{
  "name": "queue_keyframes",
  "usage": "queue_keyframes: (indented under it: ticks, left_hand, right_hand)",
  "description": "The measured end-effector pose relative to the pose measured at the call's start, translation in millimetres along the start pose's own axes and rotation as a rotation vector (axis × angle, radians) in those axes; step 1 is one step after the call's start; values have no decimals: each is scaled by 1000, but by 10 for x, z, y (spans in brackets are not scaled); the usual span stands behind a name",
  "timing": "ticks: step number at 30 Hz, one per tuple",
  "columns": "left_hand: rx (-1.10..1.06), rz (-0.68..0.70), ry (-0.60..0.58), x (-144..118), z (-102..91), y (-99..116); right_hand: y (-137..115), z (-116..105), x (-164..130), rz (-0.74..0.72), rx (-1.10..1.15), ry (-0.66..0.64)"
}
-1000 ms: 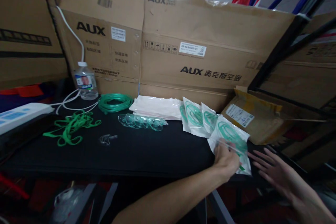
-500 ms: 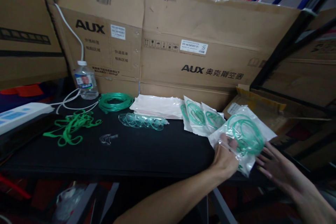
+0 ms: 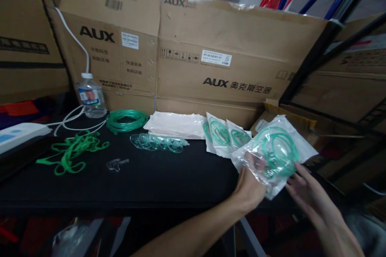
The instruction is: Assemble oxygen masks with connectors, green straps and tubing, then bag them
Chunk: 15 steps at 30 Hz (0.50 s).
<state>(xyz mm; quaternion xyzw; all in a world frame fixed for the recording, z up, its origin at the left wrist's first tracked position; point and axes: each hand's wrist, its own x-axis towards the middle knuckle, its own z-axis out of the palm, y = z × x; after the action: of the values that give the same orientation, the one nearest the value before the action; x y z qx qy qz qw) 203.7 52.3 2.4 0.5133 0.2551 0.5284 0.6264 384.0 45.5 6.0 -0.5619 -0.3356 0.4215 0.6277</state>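
My left hand [image 3: 251, 184] pinches the tubing packet [image 3: 279, 150], now lifted near the table's [image 3: 177, 178] right edge; my right hand's [image 3: 310, 190] grip is unclear.

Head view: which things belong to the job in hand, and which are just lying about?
Likely the job: pouch in the left hand, other tubing pouches, white packets, green tubing coil, clear shells, green straps.
Apparently lying about: bottle, white cable.
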Motion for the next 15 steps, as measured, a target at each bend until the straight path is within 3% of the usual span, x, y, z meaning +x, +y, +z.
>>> queue_keyframes:
  ticks: [4,8,15]
  left_hand:
    - [-24,22,-36,-14,-80,151]
    - [32,15,-36,70,-172,171]
    - [125,-55,-65,8,-381,278]
  right_hand:
    - [13,134,-138,-57,114,-14]
    - [35,276,-253,-74,157,-54]
    - [14,334,-331,85,188,-64]
